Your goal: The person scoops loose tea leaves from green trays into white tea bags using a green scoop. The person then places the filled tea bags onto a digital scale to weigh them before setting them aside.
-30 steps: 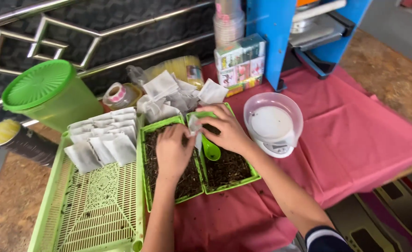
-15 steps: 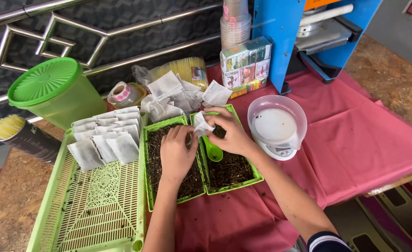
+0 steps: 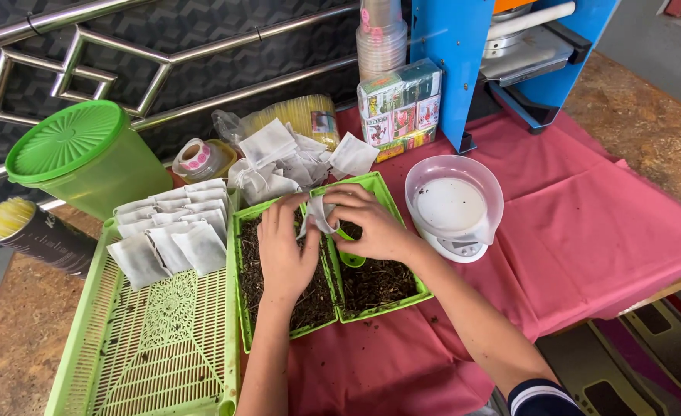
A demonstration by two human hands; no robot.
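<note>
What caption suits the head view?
Both hands hold a small white bag above green trays of dark leaves.

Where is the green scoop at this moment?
In the head view, the green scoop lies in the right green tray of dark loose leaves, just under the right hand, left of the white scale.

My right hand (image 3: 371,227) has lifted the sachet (image 3: 317,216) off the tray; my left hand (image 3: 285,250) now pinches it too.

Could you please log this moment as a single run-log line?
left hand: on small white bag | right hand: holds bag | below: green trays of dark leaves | scale: right
</note>
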